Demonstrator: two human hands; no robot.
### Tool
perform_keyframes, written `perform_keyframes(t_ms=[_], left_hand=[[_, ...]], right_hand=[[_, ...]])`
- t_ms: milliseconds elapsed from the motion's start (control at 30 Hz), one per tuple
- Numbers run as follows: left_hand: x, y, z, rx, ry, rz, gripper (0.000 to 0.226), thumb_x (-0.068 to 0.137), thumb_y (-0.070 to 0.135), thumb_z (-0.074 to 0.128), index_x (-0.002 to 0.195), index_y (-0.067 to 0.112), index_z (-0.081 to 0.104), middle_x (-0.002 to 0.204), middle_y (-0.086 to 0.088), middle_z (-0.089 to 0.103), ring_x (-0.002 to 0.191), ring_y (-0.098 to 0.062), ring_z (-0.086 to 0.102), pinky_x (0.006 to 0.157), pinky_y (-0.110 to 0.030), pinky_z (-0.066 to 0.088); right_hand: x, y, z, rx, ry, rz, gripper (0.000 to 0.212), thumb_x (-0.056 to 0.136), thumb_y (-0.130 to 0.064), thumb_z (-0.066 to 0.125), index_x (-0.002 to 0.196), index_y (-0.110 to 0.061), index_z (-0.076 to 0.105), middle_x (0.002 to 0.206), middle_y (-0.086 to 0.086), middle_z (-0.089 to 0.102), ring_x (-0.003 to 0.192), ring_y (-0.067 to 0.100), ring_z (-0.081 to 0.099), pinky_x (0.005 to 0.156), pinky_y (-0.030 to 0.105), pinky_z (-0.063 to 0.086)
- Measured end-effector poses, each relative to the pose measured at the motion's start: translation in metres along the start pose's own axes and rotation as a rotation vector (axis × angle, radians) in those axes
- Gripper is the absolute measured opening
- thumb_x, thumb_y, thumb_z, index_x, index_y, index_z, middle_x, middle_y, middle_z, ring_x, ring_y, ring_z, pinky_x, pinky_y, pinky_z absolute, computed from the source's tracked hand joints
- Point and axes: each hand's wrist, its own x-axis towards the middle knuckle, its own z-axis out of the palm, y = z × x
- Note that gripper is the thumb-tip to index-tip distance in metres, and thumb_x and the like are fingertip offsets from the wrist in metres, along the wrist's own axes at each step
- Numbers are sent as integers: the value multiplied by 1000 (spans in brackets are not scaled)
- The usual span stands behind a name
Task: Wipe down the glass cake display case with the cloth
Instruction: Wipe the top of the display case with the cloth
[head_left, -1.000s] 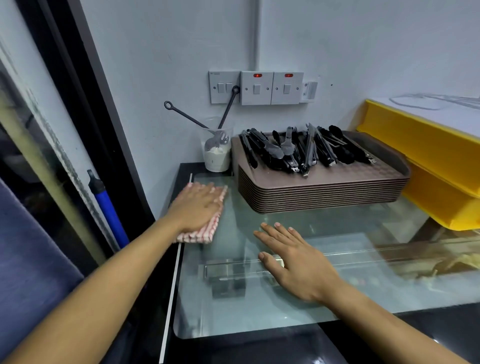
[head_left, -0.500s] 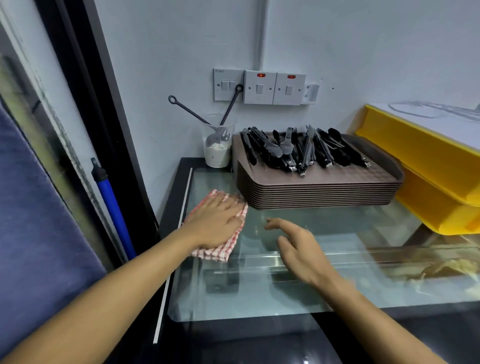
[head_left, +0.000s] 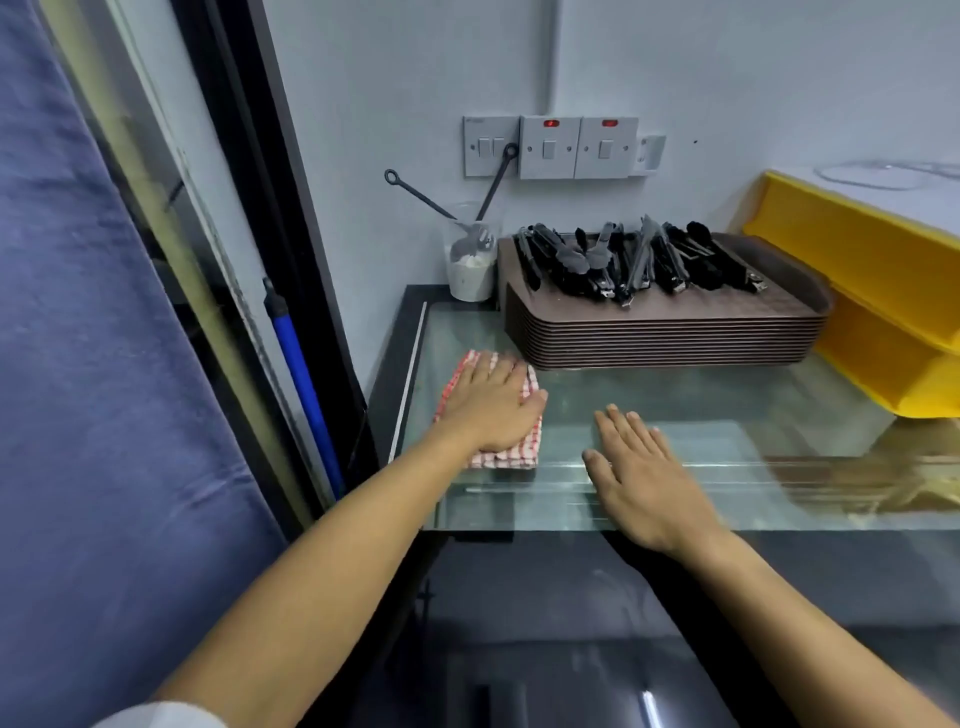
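Glass top is being wiped, perhaps barely begun: cloth pressed by flat left hand, right hand laid flat, fingers straight.

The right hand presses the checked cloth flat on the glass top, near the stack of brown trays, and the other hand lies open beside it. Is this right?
Not quite. In the head view it is the left hand that presses the checked cloth flat on the glass top, near the stack of brown trays. The right hand is the one lying open beside it.
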Motion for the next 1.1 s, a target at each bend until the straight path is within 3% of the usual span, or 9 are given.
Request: perform_keyframes(t_ms=[133, 333, 500, 667, 800, 900, 1100], left_hand=[[-42, -29, 4, 56, -8, 39, 63, 108, 58, 8, 166, 38, -5, 174, 7, -7, 161, -23, -9, 130, -46, -10], [-32, -94, -17, 15, 12, -237, 59, 111, 47, 7, 167, 31, -1, 175, -1, -5, 161, -33, -7, 128, -55, -7], [-19, -30, -8, 25, 11, -114, 61, 109, 48, 8, 167, 30, 0, 175, -2, -3, 161, -31, -7, 129, -53, -10], [-72, 21, 20, 59, -23, 135, 57, 110, 45, 7, 165, 38, -7, 174, 6, -8, 161, -24, -11, 129, -50, -9], [-55, -26, 3, 99, 24, -25, 56, 111, 40, 4, 166, 35, -7, 175, -1, -4, 161, -30, -4, 129, -50, -10], [-33, -29, -7, 42, 7, -127, 58, 110, 42, 6, 167, 32, -2, 175, -2, -4, 161, -31, -5, 129, -50, -10], [-90, 63, 21, 57, -9, 104, 56, 111, 40, 8, 166, 38, -5, 175, 3, -5, 161, -27, -9, 129, -48, -9]], right_hand=[[-6, 1, -2, -34, -9, 4, 64, 113, -43, 19, 167, -12, 3, 175, 4, -4, 161, 17, -9, 128, 32, -8], [-7, -4, -2, -37, -6, 10, 64, 112, -42, 17, 167, -11, 4, 175, 5, -3, 161, 18, -7, 130, 35, -6], [-7, -5, 0, -4, 20, 14, 63, 111, -39, 20, 167, -11, 11, 175, 6, 3, 162, 20, -2, 131, 35, -2], [-14, -4, -2, 25, 91, 25, 57, 109, -28, 28, 164, -13, 26, 174, 5, 17, 161, 21, 10, 130, 34, 4], [-22, -5, -5, 35, 39, 117, 60, 110, -34, 28, 165, -12, 22, 174, 13, 6, 161, 30, 3, 130, 42, 5], [-36, 2, -6, 39, -24, 119, 63, 111, -40, 25, 166, -12, 15, 175, 10, -3, 162, 28, -3, 131, 43, 2], [-45, 18, -7, 86, -28, 32, 59, 110, -24, 23, 167, -14, 12, 175, 5, 2, 162, 22, -1, 130, 36, -1]])
